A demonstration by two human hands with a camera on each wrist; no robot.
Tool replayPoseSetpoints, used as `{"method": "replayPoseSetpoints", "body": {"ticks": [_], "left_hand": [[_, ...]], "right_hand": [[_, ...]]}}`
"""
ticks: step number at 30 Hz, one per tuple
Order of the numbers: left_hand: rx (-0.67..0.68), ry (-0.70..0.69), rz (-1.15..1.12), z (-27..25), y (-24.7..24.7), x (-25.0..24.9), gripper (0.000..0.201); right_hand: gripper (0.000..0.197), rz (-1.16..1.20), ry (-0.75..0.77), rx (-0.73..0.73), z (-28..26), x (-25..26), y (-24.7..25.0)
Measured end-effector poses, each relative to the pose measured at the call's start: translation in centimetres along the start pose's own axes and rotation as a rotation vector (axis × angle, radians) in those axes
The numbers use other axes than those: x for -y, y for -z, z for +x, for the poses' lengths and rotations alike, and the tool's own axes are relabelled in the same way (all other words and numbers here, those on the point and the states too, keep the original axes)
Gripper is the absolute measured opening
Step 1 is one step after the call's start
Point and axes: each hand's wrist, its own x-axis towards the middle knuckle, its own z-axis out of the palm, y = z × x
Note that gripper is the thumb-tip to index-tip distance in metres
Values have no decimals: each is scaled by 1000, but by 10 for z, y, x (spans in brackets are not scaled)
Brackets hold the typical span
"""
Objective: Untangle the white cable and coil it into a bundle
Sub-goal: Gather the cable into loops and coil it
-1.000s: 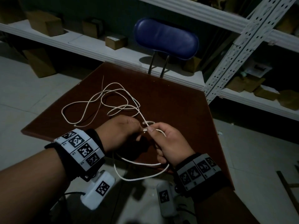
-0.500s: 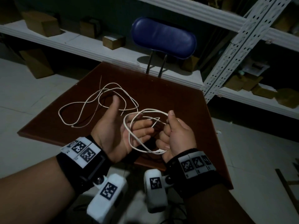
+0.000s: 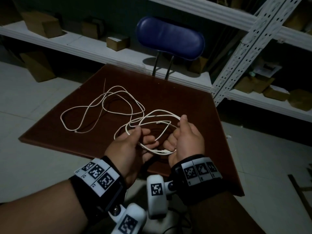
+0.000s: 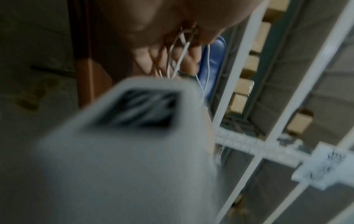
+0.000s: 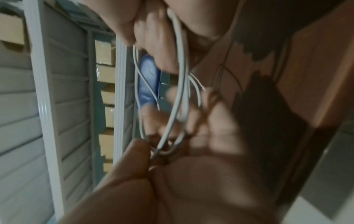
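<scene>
The white cable (image 3: 104, 105) lies partly in loose, crossing loops on the left half of the brown table (image 3: 185, 92). Its near part is gathered into two or three oval loops held up between both hands. My left hand (image 3: 143, 134) pinches the left side of these loops under its thumb, fingers curled beneath. My right hand (image 3: 179, 130) grips the right side, thumb up on the strands. In the right wrist view the cable (image 5: 180, 91) runs from my right palm (image 5: 191, 174) up to the other hand. The left wrist view is blurred; cable strands (image 4: 182, 51) cross the fingers.
A chair with a blue padded back (image 3: 170, 38) stands behind the table's far edge. White metal shelves (image 3: 101, 51) with cardboard boxes (image 3: 42, 24) line the back, and a perforated upright (image 3: 236, 56) rises at the right. Pale tiled floor surrounds the table.
The hands, close together a second ago, have drawn apart. The left palm turned up under the loops, and its thumb has now come down on the strands. The held coil is wider.
</scene>
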Motion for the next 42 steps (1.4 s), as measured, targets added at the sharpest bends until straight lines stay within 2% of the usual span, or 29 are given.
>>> {"method": "replayPoseSetpoints", "body": {"ticks": [3, 6, 9, 13, 17, 19, 20, 23, 27, 31, 34, 36, 40, 42], "left_hand": [[7, 8, -203, 10, 0, -8, 31], [58, 33, -285, 20, 5, -30, 32], [157, 88, -252, 26, 15, -54, 36], [277, 139, -93, 31, 24, -74, 36], [316, 186, 57, 29, 26, -81, 35], [317, 211, 102, 28, 27, -81, 38], [319, 223, 116, 28, 28, -81, 40], [338, 243, 129, 28, 29, -82, 39], [270, 232, 167, 32, 30, -83, 38], [174, 209, 217, 36, 32, -81, 39], [125, 184, 188, 38, 32, -78, 39], [104, 173, 129, 40, 32, -78, 40], [82, 148, 50, 43, 34, -83, 40], [97, 159, 69, 41, 32, -82, 34]], "right_hand": [[27, -4, -90, 109, -2, -1, -1], [26, -50, -179, 210, -1, 1, 2], [31, -314, -188, 280, 4, 1, 12], [44, -946, 123, 350, 12, 7, 27], [43, -1128, 380, 270, 14, 3, 32], [33, -1087, 512, 252, 14, 2, 30], [31, -1006, 521, 271, 15, 3, 30], [28, -715, 443, 321, 15, 8, 27], [28, -337, 382, 153, 17, 17, 24], [26, -94, 257, 127, 21, 29, 28], [24, -96, 185, 176, 21, 32, 31], [23, -187, 189, 209, 22, 32, 34], [21, -598, 391, 224, 24, 33, 39], [20, -667, 409, 246, 21, 32, 38]]}}
